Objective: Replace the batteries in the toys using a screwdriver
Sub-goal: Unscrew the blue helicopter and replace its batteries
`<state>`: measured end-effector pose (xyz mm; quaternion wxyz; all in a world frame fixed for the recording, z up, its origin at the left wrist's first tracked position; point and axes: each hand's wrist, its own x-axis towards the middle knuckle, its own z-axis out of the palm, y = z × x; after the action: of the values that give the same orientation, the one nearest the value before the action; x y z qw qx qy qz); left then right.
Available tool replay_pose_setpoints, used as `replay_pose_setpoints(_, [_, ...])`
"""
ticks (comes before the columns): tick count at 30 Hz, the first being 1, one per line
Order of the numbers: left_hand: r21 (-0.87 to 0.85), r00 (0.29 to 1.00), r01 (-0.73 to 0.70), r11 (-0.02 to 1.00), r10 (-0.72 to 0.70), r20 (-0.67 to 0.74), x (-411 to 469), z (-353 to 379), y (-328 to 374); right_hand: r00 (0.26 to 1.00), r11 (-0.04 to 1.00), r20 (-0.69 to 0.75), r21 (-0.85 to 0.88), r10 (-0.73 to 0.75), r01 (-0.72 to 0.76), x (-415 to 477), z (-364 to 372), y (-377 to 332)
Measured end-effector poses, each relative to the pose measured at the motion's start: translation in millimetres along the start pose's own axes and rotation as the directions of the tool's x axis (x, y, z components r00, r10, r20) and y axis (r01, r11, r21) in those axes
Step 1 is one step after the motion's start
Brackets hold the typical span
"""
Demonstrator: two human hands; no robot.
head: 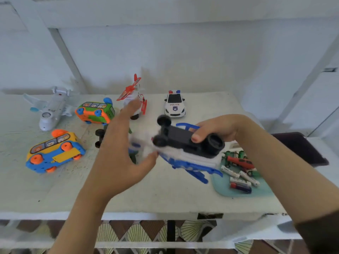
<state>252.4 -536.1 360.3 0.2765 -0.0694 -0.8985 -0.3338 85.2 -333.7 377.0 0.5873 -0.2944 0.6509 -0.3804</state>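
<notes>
A blue and white toy (185,160) is held upside down above the table, its black underside and black wheels facing up. My right hand (218,129) grips it from the far side, thumb pressed on the black base. My left hand (119,147) is spread, fingers straight, with the thumb touching the toy's blurred left end. A red-handled screwdriver (240,162) lies on a teal tray (220,187) among several batteries (238,177), just right of the toy.
On the white table (165,195) stand a police car (174,105), a red and white helicopter (136,96), a green and orange bus (95,112), a yellow and blue bus (53,153) and a white airplane (51,109). A dark wheeled toy (100,136) lies behind my left hand. A dark flat object (302,149) lies at right.
</notes>
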Motion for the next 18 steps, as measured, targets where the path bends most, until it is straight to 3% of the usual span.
replay_pose_setpoints(5, [-0.119, 0.966, 0.126, 0.985, -0.095, 0.239, -17, 21, 8, 0.987, 0.964, 0.101, -0.247, 0.122, -0.094, -9, -2, -4])
replay_pose_setpoints(8, [-0.127, 0.989, 0.074, 0.989, -0.056, 0.137, -32, 43, 8, 0.993, 0.905, 0.006, -0.412, 0.118, -0.105, -11, 3, 0])
replay_pose_setpoints(11, [-0.209, 0.992, 0.123, 0.97, -0.126, -0.004, -53, 62, 11, 0.978, 0.933, -0.206, -0.354, -0.018, -0.058, -17, 5, 10])
replay_pose_setpoints(13, [-0.278, 0.966, 0.222, 0.935, -0.25, -0.069, -67, 75, 15, 0.897, 0.968, -0.414, -0.245, -0.155, 0.054, -27, 7, 17])
replay_pose_setpoints(15, [-0.313, 0.922, 0.296, 0.902, -0.355, -0.153, -78, 88, 14, 0.752, 0.961, -0.617, -0.264, -0.232, 0.08, -37, 5, 30])
replay_pose_setpoints(16, [-0.328, 0.9, 0.318, 0.889, -0.393, -0.192, -82, 94, 10, 0.689, 0.942, -0.684, -0.335, -0.241, -0.002, -42, 5, 38])
replay_pose_setpoints(18, [-0.318, 0.868, 0.34, 0.885, -0.425, -0.255, -84, 102, 4, 0.676, 0.829, -0.717, -0.476, -0.171, -0.295, -49, 6, 55])
